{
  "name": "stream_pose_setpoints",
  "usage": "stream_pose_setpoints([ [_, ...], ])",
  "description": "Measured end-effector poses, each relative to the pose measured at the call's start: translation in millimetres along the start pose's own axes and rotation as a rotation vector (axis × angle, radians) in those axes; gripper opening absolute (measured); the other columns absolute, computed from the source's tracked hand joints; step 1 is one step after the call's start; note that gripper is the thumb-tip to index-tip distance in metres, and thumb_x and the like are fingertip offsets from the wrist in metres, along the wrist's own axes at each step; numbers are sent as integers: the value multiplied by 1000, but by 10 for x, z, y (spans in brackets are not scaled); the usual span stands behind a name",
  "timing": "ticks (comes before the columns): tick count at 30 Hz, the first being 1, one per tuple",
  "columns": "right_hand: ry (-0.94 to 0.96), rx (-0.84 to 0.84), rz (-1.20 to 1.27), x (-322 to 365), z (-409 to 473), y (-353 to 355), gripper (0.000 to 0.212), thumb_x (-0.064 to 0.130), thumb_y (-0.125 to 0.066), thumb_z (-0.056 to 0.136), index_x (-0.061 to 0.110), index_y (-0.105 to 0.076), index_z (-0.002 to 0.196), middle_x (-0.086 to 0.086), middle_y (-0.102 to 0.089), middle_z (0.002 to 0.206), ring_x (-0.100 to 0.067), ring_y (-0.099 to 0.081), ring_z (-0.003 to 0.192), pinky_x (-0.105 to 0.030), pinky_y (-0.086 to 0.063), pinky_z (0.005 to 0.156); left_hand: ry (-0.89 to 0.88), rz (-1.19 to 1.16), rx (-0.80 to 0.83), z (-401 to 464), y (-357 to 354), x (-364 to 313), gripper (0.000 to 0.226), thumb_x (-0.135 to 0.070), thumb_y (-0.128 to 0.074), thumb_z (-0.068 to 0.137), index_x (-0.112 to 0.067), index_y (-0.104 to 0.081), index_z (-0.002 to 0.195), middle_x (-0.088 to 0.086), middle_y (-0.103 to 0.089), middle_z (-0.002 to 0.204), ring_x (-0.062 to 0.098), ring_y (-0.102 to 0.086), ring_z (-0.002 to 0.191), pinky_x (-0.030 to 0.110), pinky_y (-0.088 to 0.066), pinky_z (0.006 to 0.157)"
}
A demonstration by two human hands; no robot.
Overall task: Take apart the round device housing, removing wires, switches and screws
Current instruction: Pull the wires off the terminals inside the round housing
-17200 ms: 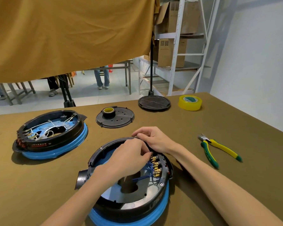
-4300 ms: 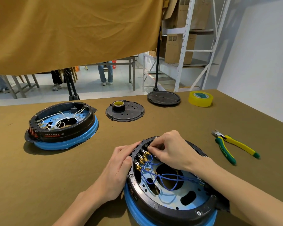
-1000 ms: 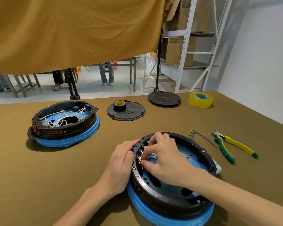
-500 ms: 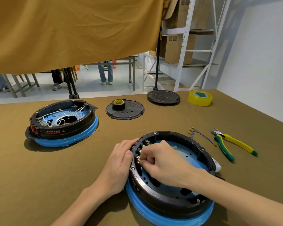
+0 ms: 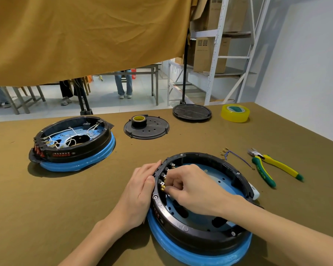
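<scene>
A round black housing [image 5: 200,230] with a blue rim lies in front of me, its blue inner plate showing. My left hand [image 5: 138,191] presses flat against the outside of its left wall. My right hand [image 5: 194,187] reaches inside, fingertips pinched at a brass terminal [image 5: 162,187] on the row of switches along that wall. A removed blue wire [image 5: 234,154] with brass ends lies on the table beyond the housing.
A second housing [image 5: 73,143] with white wires sits at the left. A black perforated lid [image 5: 147,129] carrying a tape roll, a black disc [image 5: 192,112], yellow tape [image 5: 235,112] and green-yellow pliers [image 5: 271,167] lie at the back and right. A hanging cloth [image 5: 85,35] overhangs the far edge.
The blue wires that were in the housing 4 seconds ago are gone; a bundle lies beside the pliers. In the last second my right fingers have shifted slightly down the switch row.
</scene>
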State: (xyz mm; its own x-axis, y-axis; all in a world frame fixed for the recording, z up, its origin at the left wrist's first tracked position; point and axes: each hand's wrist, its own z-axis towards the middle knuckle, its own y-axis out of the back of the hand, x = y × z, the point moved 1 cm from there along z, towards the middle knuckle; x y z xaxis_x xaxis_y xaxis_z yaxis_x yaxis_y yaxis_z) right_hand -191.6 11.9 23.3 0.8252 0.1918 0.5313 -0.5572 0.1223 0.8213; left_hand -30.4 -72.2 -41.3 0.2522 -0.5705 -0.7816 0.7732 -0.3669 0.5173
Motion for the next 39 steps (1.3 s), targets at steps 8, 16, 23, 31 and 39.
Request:
stream_pose_setpoints([
  [8,-6,20,28,-10,-17,-11,15,20,-65,95,18,-67,81,-3,-60,59,-17,-53,55,-29,-46,58,5,3,-8,-6,-7,-2,69,-54,-19,97,-24,-46,153,-18,-56,137,0,-45,133,20,-37,108],
  [16,-27,4,-6,-6,-14,-11,15,21,-65,95,19,-67,80,-1,-60,58,-16,-54,55,-40,-54,63,15,8,-5,-3,-13,-25,67,-52,-20,98,-24,-45,154,-16,-55,138,1,-45,133,23,-38,110],
  [23,-19,21,31,-35,-14,-15,15,21,-66,95,18,-67,80,-4,-60,60,-16,-55,56,-35,-50,61,19,19,-3,-8,-10,-30,68,-53,-20,98,-24,-45,154,-16,-55,137,0,-45,132,19,-37,108],
  [31,-48,31,43,-84,-4,-30,12,26,-66,95,20,-71,86,8,-54,53,-4,-49,50,-23,-42,54,8,-2,-12,9,-29,-16,71,-55,-20,95,-23,-48,152,-15,-56,136,4,-46,133,25,-39,109],
  [39,-10,26,-86,-25,-39,-30,14,31,-62,98,24,-67,86,16,-43,54,17,-49,64,-15,-30,50,-3,-6,-19,17,-38,11,68,-53,-20,97,-23,-49,151,-17,-57,135,4,-47,132,24,-38,108],
])
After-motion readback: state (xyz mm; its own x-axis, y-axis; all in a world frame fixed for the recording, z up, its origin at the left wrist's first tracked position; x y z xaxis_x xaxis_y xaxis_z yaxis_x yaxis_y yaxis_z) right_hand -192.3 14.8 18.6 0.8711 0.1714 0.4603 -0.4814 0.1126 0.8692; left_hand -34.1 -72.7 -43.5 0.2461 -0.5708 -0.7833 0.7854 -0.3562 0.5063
